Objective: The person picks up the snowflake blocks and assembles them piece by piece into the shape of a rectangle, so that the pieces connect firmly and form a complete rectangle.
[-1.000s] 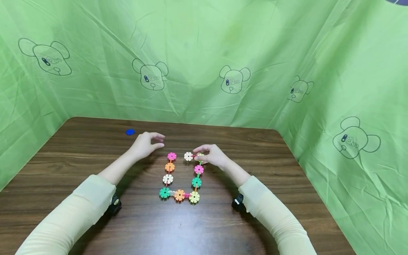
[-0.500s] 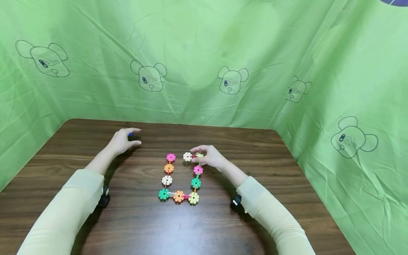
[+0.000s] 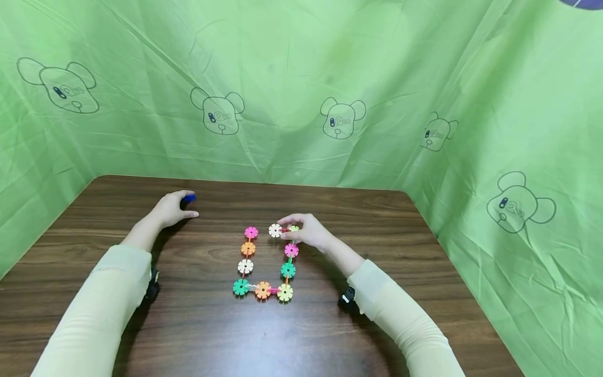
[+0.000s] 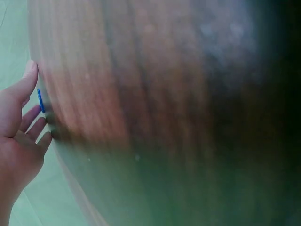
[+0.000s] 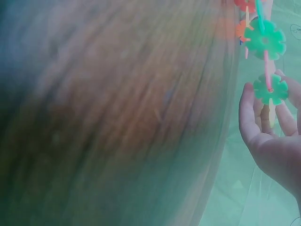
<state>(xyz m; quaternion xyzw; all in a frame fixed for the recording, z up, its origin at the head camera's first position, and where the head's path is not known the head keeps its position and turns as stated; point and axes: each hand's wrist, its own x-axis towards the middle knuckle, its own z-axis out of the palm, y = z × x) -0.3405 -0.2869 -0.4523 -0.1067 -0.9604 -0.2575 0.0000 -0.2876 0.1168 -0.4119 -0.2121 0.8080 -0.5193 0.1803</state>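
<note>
My left hand lies at the far left of the table, thumb and fingers spread apart, around a blue snowflake disc. The left wrist view shows that disc edge-on by the fingertips; no firm grip shows. With its thumb and index finger my right hand pinches the far right end of a U-shaped chain of snowflake discs, at the red disc between a white disc and a yellow one. A pink disc ends the chain's left side, apart from the white disc.
The chain's near side has a green disc, an orange disc and a yellow disc joined by upright discs. The brown wooden table meets a green curtain at its far edge.
My left hand has moved left, from beside the chain's pink end to the blue disc, which now sits by its fingers. My right hand stays on the chain.
</note>
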